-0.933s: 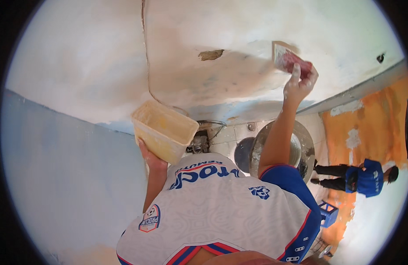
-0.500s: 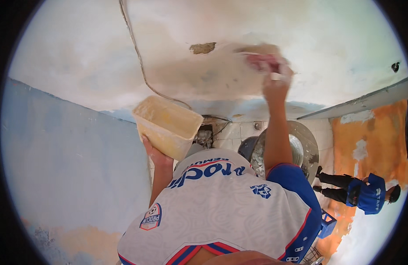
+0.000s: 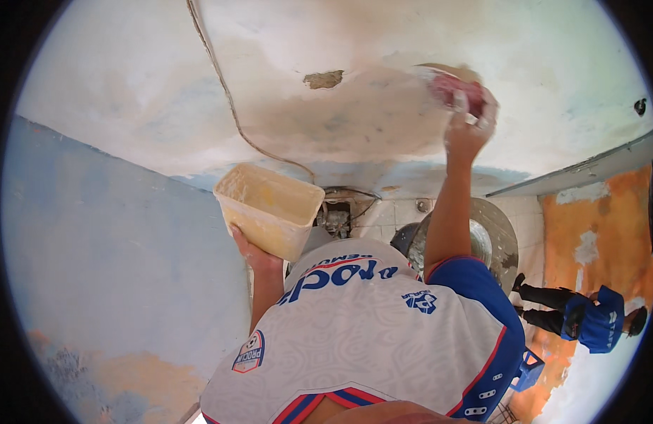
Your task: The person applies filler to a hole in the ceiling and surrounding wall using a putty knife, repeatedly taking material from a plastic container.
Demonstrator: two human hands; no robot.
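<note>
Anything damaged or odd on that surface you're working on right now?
Yes. A small brown gouge breaks the pale plaster just left of the right hand, which presses a reddish tool there. A thin cable dangles loose across the surface, above the tub on the left hand.

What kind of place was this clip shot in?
Probably a small room under repair, seen looking up. The pale ceiling is patchy with wet filler and a hole, a loose cable runs across it, and the blue wall is peeling. The right hand works overhead; the left hand holds a tub.
</note>
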